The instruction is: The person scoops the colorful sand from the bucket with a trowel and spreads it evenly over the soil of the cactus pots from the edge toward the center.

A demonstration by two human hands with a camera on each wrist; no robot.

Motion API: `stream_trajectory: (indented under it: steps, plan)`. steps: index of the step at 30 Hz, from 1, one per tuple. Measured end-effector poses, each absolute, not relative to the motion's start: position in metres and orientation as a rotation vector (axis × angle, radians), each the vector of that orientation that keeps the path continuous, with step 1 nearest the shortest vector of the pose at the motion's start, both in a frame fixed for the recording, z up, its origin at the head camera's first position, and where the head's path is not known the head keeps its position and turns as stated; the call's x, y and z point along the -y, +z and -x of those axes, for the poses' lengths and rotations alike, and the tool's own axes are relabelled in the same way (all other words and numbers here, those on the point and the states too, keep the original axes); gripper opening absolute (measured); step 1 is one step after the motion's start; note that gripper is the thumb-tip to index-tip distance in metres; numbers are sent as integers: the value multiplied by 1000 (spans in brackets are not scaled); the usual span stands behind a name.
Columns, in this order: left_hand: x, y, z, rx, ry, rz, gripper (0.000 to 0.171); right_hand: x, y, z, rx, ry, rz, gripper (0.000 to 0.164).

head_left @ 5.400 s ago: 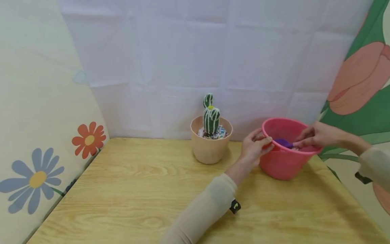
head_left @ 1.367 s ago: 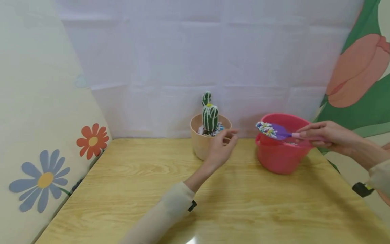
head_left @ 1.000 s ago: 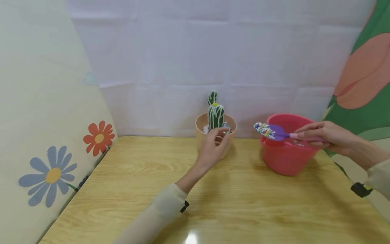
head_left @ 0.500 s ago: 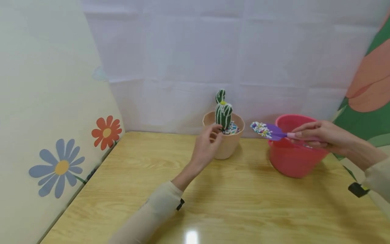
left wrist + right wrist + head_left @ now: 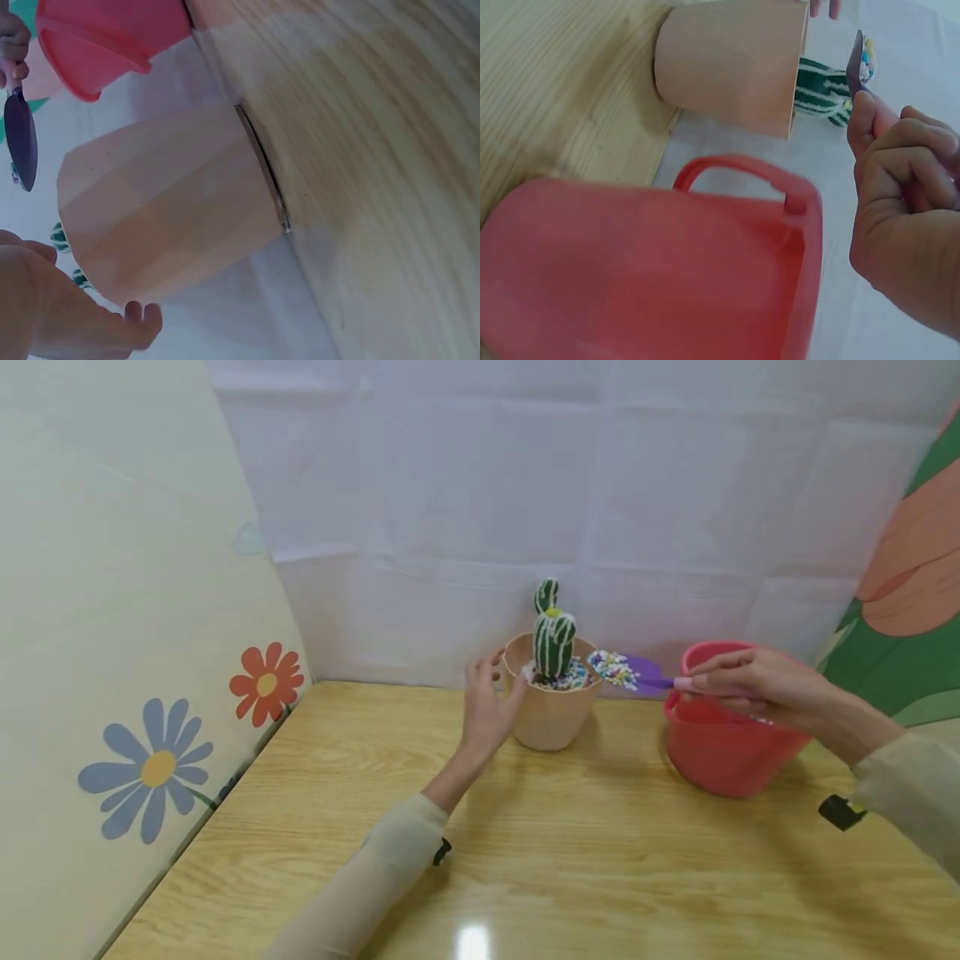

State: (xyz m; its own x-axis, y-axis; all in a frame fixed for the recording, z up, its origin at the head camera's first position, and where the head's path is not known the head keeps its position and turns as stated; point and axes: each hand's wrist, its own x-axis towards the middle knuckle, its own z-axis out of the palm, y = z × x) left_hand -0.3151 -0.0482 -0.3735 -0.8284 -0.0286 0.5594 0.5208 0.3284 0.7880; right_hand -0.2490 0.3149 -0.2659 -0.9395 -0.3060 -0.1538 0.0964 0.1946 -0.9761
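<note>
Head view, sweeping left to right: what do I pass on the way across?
Blue flower → orange-red flower → left hand → peach pot → purple scoop → pinkish-red bucket → large tulip print.

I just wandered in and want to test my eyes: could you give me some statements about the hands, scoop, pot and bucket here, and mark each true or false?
1. The right hand holds the purple scoop by its pink handle. True.
2. The scoop carries nothing. False: small multicoloured bits lie on it.
3. The cactus stands in the peach pot. True.
4. The pot lies tipped on its side. False: it stands upright on the table.
5. The left hand is at the pot's rim. True.
6. The bucket stands to the left of the pot. False: the pink bucket stands to its right.
</note>
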Motion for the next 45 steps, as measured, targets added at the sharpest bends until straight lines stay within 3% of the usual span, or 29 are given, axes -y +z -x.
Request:
stream_trajectory:
  steps: [5, 10, 45]
  plan:
    - [52, -377, 322, 2249, -1679, 399, 81, -294, -267, 260, -2162, -1803, 219, 29]
    - [54, -378, 324, 2282, -1826, 395, 86, -275, -266, 270, -2174, -1773, 176, 34]
    - [57, -379, 323, 2094, -2177, 358, 67, -192, -284, 298, -1811, -1918, 99, 20]
